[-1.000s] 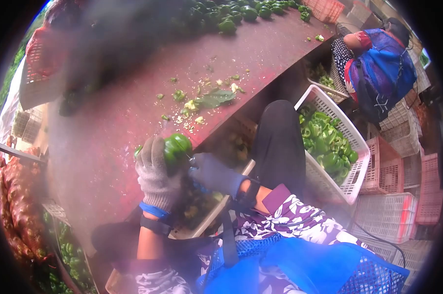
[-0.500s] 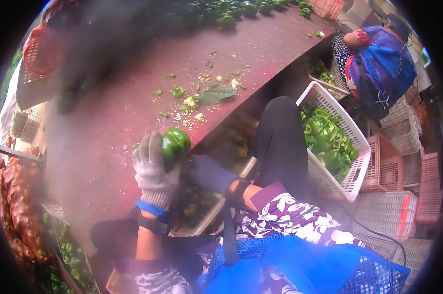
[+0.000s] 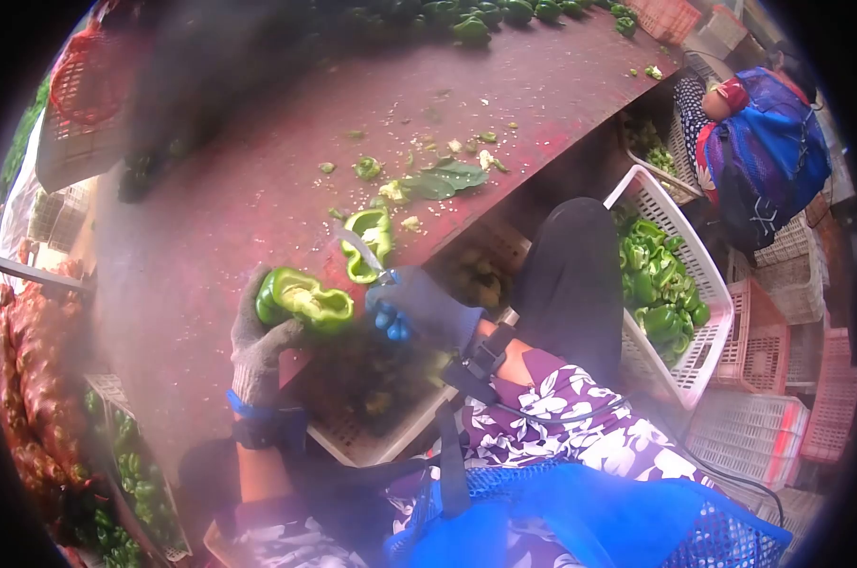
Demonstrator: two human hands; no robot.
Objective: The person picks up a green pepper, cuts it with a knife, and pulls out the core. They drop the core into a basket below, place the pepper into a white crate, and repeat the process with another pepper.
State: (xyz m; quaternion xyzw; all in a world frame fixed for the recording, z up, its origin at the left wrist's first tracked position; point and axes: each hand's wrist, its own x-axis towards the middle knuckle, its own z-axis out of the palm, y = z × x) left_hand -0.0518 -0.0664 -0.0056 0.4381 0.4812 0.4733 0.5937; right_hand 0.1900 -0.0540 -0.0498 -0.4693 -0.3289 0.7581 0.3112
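Observation:
A halved green pepper (image 3: 301, 297), cut face up with pale seeds showing, is held in my left hand (image 3: 258, 350), which wears a grey knit glove. My right hand (image 3: 419, 308), in a blue-grey glove with blue fingertips, is closed round a small knife (image 3: 357, 248). The blade crosses the other pepper half (image 3: 374, 237), which shows its hollow inside just beyond the hand. Past it on the red table (image 3: 258, 204) are a green leaf (image 3: 445, 179), scraps of pepper core and scattered seeds.
A white basket (image 3: 717, 331) of cut peppers stands right of my knee, another basket (image 3: 419, 426) below the table edge. A person in a blue vest (image 3: 769, 142) sits at the upper right, near stacked crates (image 3: 746, 431). Whole peppers (image 3: 471, 28) lie at the far side.
The whole pepper is now in two halves, one in my left hand, the other by the knife. My right hand has come forward, and the knife now shows. The view has shifted slightly.

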